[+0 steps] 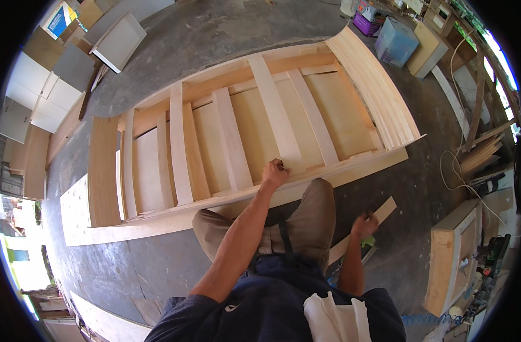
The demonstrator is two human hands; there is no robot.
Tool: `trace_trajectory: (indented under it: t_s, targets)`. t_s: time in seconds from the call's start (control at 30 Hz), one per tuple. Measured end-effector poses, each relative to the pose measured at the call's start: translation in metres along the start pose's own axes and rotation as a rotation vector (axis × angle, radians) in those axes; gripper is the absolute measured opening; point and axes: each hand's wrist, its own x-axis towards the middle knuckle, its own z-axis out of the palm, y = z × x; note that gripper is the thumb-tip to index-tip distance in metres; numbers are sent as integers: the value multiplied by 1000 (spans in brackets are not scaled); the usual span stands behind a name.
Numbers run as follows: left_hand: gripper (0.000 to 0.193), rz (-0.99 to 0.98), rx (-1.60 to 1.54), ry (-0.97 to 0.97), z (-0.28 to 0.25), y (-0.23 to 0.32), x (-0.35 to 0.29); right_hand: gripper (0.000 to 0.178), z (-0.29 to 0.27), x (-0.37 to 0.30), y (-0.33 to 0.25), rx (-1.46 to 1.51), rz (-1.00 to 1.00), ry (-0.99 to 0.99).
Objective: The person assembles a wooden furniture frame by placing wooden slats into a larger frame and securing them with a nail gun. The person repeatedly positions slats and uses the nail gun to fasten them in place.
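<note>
A long pale wooden frame with crosswise slats and curved end panels lies on the floor before me. My left hand is at its near edge, by the lower end of a wide slat. The fingers are curled together; whatever they pinch is too small to make out. Off to the right, my right hand is smeared by motion above a narrow board. A bright green thing shows just under that hand; its kind and whether I grip it are unclear.
A pale sheet lies beneath the frame. White cabinets and panels stand at the left. A wooden box-like piece stands at the right, near a blue coiled hose. A blue box and a cable lie beyond.
</note>
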Motion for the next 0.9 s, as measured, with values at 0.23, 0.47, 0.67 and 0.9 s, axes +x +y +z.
trace_trajectory:
  t_s: [0.23,0.47,0.67,0.9]
  targets:
    - [27,-87,-134,-50,-3,-3,4,87,-27,-89,102,-523,542,-602]
    - [24,-142,-287,-40,-12,8,-5,86,7,-89,126,-539,688,-593]
    - [20,-101,-408,-52,-4,-7,7,62,15,-60,182,-410,550,-701]
    - [23,-138,-427,-91,-8,-13,11,48,-38,-32,165,-322,541,-385]
